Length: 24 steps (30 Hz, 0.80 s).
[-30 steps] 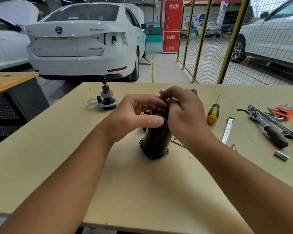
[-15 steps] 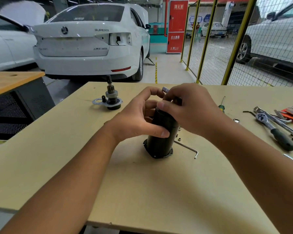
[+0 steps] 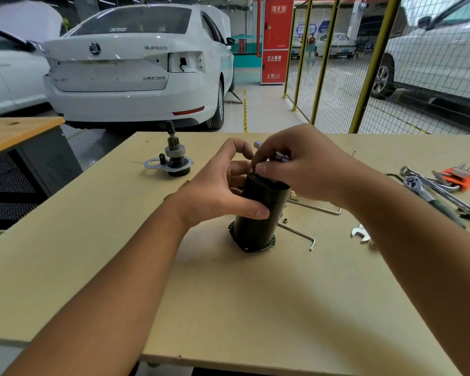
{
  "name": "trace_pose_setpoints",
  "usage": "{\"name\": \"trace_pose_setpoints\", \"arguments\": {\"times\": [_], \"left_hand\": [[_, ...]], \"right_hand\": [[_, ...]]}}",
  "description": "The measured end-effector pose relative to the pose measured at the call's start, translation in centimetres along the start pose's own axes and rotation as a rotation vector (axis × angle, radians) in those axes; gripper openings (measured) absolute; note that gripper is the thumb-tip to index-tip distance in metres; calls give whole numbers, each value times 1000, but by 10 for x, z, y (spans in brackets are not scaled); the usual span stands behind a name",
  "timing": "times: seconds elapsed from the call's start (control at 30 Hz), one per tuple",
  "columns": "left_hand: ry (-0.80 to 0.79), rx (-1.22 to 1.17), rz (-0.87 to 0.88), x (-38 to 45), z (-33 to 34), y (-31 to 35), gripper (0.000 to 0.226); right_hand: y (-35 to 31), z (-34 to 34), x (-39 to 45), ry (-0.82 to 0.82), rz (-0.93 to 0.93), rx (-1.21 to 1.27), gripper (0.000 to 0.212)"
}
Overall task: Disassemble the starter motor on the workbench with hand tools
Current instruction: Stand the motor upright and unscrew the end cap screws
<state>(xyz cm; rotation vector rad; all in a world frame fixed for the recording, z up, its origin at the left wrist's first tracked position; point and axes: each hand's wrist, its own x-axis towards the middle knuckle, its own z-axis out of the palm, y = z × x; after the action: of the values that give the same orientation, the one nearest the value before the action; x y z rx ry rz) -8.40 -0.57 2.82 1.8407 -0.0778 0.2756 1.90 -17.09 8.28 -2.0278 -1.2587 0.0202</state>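
The black cylindrical starter motor housing (image 3: pixel 258 213) stands upright on its flange in the middle of the workbench (image 3: pixel 228 308). My left hand (image 3: pixel 217 191) grips its upper left side, thumb across the front. My right hand (image 3: pixel 301 166) sits over the top rim, fingertips pinching at the upper edge; what they pinch is hidden. A small metal terminal (image 3: pixel 281 156) pokes out behind my right fingers. The removed drive gear with its metal plate (image 3: pixel 171 161) stands at the far left of the bench.
Two long bolts (image 3: pixel 299 234) and a small nut (image 3: pixel 285 220) lie right of the housing. A spanner (image 3: pixel 360 233), a ratchet (image 3: pixel 423 191) and an orange hex key set (image 3: pixel 459 176) sit at the right. A white car (image 3: pixel 136 69) and a yellow mesh fence (image 3: pixel 369 66) stand beyond.
My left hand slid lower round the housing and my right hand shifted over its top. The view moved left, so the screwdriver is out of sight behind my right arm.
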Motion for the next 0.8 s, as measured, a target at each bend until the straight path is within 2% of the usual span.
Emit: {"name": "trace_pose_setpoints", "arguments": {"times": [0.17, 0.3, 0.4, 0.5, 0.6, 0.7, 0.8], "left_hand": [[7, 5, -11, 0, -1, -1, 86], [6, 3, -10, 0, -2, -2, 83], [13, 5, -5, 1, -2, -3, 81], [12, 17, 2, 2, -2, -4, 80], [9, 10, 10, 2, -3, -6, 79], [11, -1, 16, 3, -2, -6, 76], [11, 1, 22, 4, -3, -6, 74]], "right_hand": [[0, 11, -2, 81, -11, 132, 20], [7, 8, -1, 57, 11, 182, 3], [9, 6, -2, 18, 54, 297, 8], [8, 9, 0, 61, 23, 260, 20], [12, 9, 0, 62, 1, 236, 3], [15, 5, -1, -14, 16, 264, 16], [12, 9, -2, 48, 43, 332, 9]]}}
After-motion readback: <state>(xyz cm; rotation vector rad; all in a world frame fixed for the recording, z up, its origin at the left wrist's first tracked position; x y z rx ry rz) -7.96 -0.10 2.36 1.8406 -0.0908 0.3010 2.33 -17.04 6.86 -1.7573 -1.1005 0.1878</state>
